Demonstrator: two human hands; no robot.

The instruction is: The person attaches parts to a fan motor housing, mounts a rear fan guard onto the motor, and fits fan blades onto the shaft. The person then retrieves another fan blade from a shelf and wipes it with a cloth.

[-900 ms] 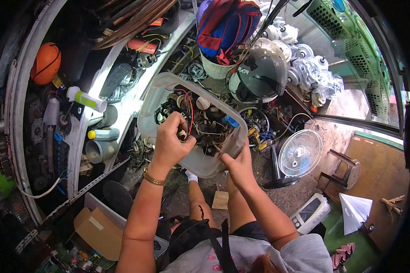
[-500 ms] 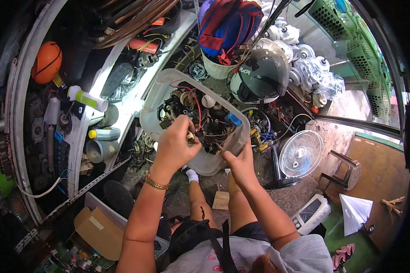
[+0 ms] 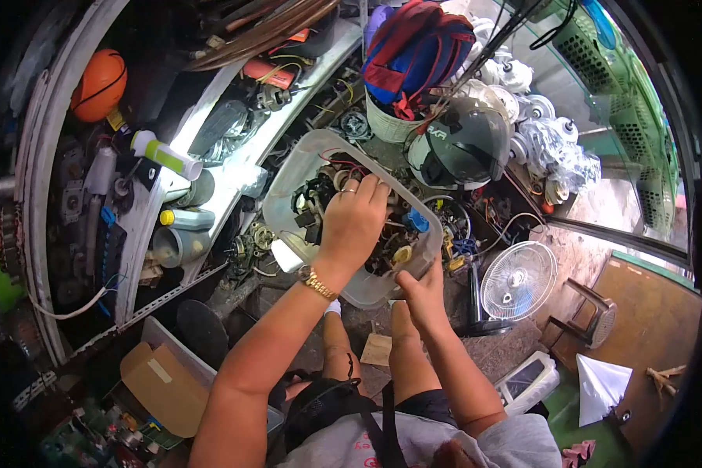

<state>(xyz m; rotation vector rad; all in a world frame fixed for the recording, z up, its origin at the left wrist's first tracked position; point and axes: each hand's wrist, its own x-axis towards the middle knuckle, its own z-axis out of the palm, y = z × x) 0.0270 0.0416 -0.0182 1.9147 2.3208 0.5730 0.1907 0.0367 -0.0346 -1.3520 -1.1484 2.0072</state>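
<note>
A translucent plastic bin point(image 3: 285, 168) full of wires and small mechanical parts hangs tilted above the floor. My right hand point(image 3: 423, 292) grips its near right edge, thumb over the rim. My left hand point(image 3: 355, 222), with a gold watch point(image 3: 317, 282) on the wrist, reaches into the bin with bent fingers over the parts. Those fingertips are hidden, so what they touch is not visible. A blue piece point(image 3: 416, 221) and a yellowish piece point(image 3: 402, 255) lie at the bin's right side. Red wire point(image 3: 343, 154) loops near the far rim.
A standing fan point(image 3: 519, 281) is on the right, by a brown stool point(image 3: 593, 316). Beyond the bin are a helmet point(image 3: 468, 144) and a backpack point(image 3: 417, 54) on a white bucket point(image 3: 386, 123). Cluttered shelves point(image 3: 210, 187) line the left; a cardboard box point(image 3: 164, 386) sits lower left.
My left hand has moved right and farther into the bin from its near side. The yellowish piece now shows at the bin's right. The whole view has shifted slightly.
</note>
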